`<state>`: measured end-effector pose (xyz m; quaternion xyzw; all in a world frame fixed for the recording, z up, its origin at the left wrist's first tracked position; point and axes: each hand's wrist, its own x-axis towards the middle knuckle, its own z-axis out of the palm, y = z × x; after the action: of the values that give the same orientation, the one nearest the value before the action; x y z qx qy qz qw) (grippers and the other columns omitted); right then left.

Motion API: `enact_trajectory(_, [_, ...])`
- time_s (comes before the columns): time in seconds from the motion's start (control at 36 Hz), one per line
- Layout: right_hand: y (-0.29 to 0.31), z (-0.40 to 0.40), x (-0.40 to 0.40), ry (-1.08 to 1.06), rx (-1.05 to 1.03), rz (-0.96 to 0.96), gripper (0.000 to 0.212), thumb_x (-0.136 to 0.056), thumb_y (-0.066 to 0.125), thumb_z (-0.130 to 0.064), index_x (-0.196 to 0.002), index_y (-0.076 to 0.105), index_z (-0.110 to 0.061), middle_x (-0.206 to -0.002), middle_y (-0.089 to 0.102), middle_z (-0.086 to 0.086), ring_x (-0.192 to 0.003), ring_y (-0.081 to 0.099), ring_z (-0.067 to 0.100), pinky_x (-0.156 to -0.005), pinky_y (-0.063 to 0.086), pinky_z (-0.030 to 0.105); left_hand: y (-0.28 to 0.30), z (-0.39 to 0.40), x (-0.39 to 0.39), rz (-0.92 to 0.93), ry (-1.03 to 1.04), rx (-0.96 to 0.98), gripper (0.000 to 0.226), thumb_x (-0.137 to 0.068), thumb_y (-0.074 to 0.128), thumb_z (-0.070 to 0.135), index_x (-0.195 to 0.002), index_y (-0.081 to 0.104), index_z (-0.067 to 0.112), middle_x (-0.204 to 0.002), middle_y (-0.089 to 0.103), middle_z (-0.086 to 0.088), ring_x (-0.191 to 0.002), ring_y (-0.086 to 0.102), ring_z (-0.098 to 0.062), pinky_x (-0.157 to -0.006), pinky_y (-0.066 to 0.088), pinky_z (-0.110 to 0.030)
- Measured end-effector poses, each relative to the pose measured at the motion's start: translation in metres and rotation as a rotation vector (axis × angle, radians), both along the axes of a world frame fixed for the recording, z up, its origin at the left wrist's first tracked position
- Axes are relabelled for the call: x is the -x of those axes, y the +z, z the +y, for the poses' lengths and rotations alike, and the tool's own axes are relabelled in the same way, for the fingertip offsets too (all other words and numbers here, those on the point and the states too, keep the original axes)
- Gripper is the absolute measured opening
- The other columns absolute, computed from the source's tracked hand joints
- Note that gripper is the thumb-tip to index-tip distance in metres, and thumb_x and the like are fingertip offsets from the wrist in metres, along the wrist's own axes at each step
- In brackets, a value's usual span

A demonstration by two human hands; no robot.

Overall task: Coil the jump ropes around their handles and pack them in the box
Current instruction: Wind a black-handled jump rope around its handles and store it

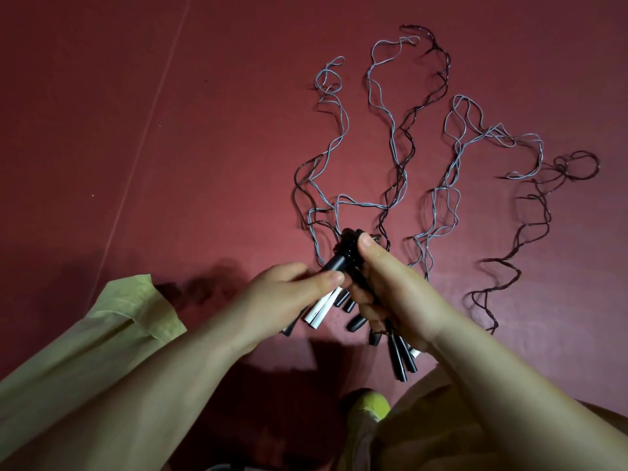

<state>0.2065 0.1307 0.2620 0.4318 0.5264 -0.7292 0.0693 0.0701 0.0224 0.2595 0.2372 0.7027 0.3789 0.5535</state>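
From the head view we see both hands over the red floor [170,147]. Our left hand [289,294] pinches black-and-white handles [326,294]; our right hand [390,287] grips more. Beyond the handles the ropes [452,185] sprawl uncoiled — thin, kinked, grey and dark.

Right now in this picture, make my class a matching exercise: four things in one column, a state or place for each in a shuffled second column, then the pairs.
1. left hand
2. right hand
3. grey wavy ropes
4. dark wavy rope

A. spread loose over the red floor
B. thumb pressing a black rope coil
C. farthest right on the floor
D. pinching a black handle

Pairs: 1-D, 2-B, 3-A, 4-C
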Motion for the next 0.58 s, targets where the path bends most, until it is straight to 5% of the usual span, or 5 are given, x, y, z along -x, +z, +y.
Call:
enact_trajectory(0.11, [0.0,-0.004,0.0,0.01,0.001,0.001,0.051,-0.068,0.048,-0.076,-0.056,0.06,-0.028,-0.058,0.037,-0.006,-0.044,0.028,0.01,-0.047,0.02,0.026,-0.007,-0.001,0.004,0.106,-0.079,0.035,0.052,-0.054,0.068,0.065,-0.065,0.049,0.019,-0.052,0.037,0.015,-0.052,0.033,-0.008,-0.055,0.026,-0.029])
enact_trajectory(0.25, [-0.001,-0.004,0.003,0.023,-0.036,-0.01,0.047,-0.072,0.046,-0.064,-0.074,0.047,-0.016,-0.056,0.04,-0.005,-0.043,0.03,0.011,-0.042,0.027,0.023,-0.013,-0.002,0.005,0.077,-0.096,0.057,0.056,-0.041,0.065,0.067,-0.068,0.05,0.02,-0.049,0.045,0.017,-0.05,0.04,-0.004,-0.056,0.031,-0.027])
enact_trajectory(0.36, [-0.002,-0.006,0.003,0.048,-0.109,0.063,0.053,-0.066,0.048,-0.068,-0.064,0.045,-0.016,-0.061,0.035,0.01,-0.05,0.028,0.019,-0.054,0.022,0.046,-0.01,0.0,0.006,-0.021,-0.176,0.018,0.038,-0.055,0.069,0.048,-0.071,0.049,0.021,-0.048,0.048,0.019,-0.05,0.044,0.002,-0.052,0.036,-0.02])
enact_trajectory(0.44, [0.0,-0.003,0.0,0.06,-0.076,0.146,0.058,-0.066,0.048,-0.064,-0.065,0.045,-0.005,-0.061,0.033,0.013,-0.05,0.027,0.02,-0.053,0.018,0.047,-0.003,-0.005,0.004,-0.3,-0.224,-0.029,0.048,-0.058,0.073,0.055,-0.083,0.056,0.017,-0.071,0.063,0.001,-0.072,0.059,-0.016,-0.059,0.042,-0.02])
enact_trajectory(0.58, [0.006,0.003,-0.002,0.008,0.101,0.376,0.041,-0.062,0.056,-0.049,-0.064,0.049,-0.009,-0.049,0.042,-0.002,-0.046,0.032,0.016,-0.05,0.024,0.03,-0.001,-0.014,0.006,-1.077,-0.282,-0.024,0.068,-0.073,0.06,0.07,-0.104,0.07,0.01,-0.092,0.073,-0.011,-0.087,0.071,-0.024,-0.086,0.054,-0.035])
